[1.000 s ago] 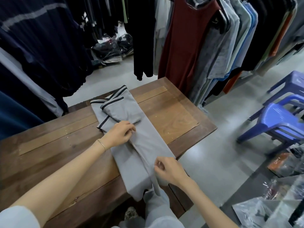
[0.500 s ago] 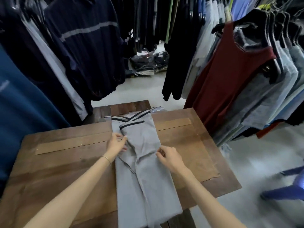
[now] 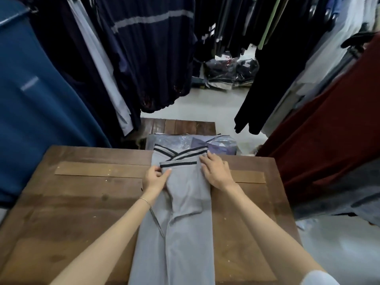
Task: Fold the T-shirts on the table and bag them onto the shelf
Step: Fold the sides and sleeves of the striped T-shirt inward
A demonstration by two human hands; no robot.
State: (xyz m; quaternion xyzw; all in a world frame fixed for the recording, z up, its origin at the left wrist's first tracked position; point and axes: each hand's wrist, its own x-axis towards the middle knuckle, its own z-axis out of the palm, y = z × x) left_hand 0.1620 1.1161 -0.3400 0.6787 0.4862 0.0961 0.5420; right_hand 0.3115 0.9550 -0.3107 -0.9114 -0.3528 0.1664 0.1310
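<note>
My view cuts the grey T-shirt point(image 3: 185, 233) off at the bottom edge, so I can't see its hem. The bagged clothes point(image 3: 218, 144) beyond the counter point(image 3: 82, 202) are partly hidden behind the shirt's collar end, contents unclear.

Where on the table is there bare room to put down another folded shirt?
Bare wood lies on both sides of the grey T-shirt: a wide patch between it and the table left edge, a narrower one toward the right edge. The middle is crowded: left hand, right hand, shirt.
</note>
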